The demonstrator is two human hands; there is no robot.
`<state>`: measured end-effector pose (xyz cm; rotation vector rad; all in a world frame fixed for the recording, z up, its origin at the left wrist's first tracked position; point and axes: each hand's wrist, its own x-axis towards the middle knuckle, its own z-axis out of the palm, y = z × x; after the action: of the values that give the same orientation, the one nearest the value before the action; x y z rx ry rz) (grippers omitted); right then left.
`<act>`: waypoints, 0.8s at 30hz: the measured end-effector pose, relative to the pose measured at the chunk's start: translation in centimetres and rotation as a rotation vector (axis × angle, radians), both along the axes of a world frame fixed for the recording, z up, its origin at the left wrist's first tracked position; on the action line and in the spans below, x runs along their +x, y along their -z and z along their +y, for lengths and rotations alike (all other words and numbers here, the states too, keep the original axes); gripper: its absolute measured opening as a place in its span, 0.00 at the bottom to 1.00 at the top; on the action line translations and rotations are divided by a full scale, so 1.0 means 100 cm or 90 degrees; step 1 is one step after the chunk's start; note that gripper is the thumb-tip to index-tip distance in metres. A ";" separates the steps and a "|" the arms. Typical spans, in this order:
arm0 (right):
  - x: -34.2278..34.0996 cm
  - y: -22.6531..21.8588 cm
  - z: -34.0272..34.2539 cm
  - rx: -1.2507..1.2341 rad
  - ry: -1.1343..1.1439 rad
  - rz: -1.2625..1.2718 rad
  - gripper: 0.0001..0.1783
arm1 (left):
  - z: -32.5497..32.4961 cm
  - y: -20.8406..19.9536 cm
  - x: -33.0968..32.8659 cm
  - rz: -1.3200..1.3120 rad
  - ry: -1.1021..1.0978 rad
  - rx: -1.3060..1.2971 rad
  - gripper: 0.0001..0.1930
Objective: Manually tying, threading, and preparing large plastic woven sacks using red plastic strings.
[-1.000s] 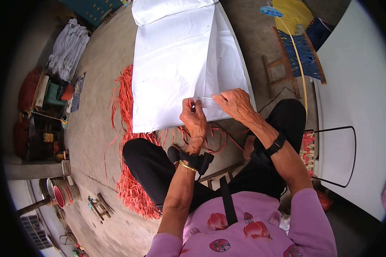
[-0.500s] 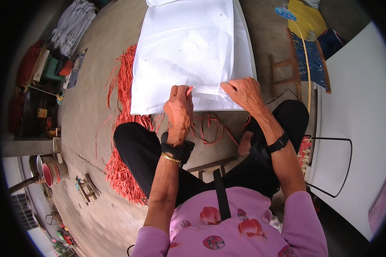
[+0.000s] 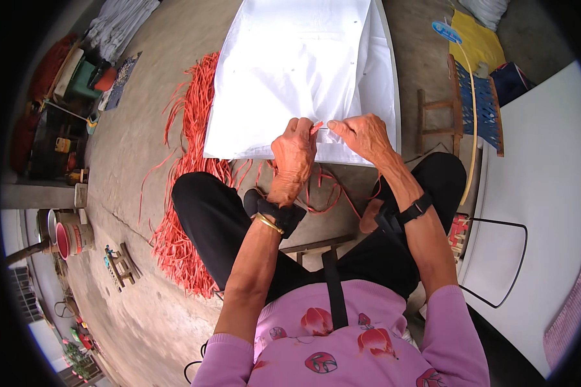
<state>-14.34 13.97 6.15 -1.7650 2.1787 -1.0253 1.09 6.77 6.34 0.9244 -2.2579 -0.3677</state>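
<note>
A stack of smooth white sheets, perhaps sacks, lies in front of me, with its near edge at my hands. My left hand is closed, and the short end of a red strip sticks out between its thumb and fingers. Just to the right, my right hand pinches at the sheet's near edge, which is creased and gathered between the two hands. Exactly what lies under the right fingertips is hidden. Loose red strips hang and curl below the sheet, between my knees.
A long heap of red strips lies on the concrete floor to my left. Farther left are buckets and a small wooden stool. To the right stand a chair with blue webbing and a large white panel.
My left hand has moved right, close to my right hand, with the red strip still in it. The sheet's near edge between them is more bunched. The view has shifted slightly.
</note>
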 end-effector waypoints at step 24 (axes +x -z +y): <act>-0.003 0.005 -0.022 0.164 0.137 -0.488 0.29 | 0.020 -0.004 0.010 0.142 0.000 -0.011 0.10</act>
<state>-14.59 11.78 5.61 -0.8311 1.8896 -1.1466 2.06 8.73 6.73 0.8320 -2.0547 -0.4284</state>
